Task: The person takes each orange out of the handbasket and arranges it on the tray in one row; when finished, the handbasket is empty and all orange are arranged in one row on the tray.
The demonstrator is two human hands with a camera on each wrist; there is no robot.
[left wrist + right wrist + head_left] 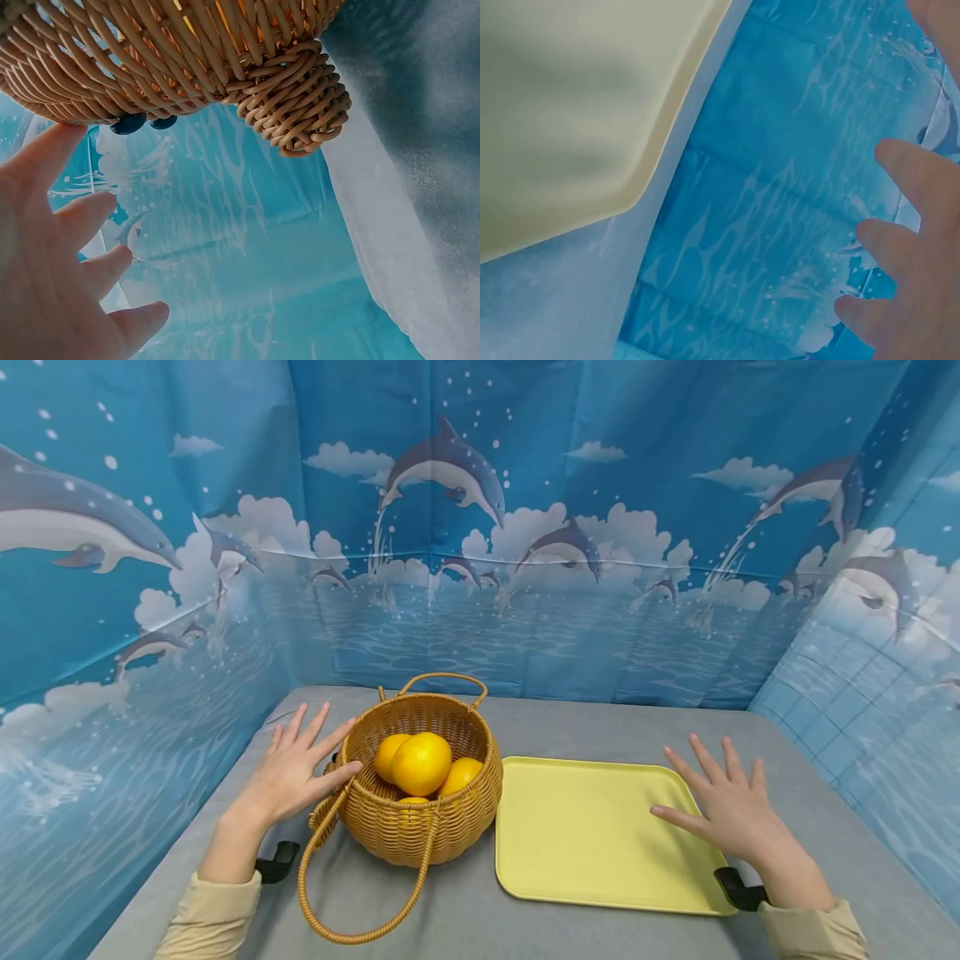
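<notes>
A round wicker basket holds several orange-yellow round fruits, likely oranges. Its front handle hangs down onto the table, while the rear one stands up. My left hand is spread beside the basket's left rim, fingers straight. In the left wrist view that hand lies close to the wicker side; whether it touches cannot be told. To the right lies a yellow tray with nothing on it. Over the tray's right edge my right hand is spread, holding nothing.
A grey cloth-covered table carries the basket and tray, which sit nearly side by side. Blue dolphin-print curtains enclose the table at the back and both sides. Black straps sit at the wrists.
</notes>
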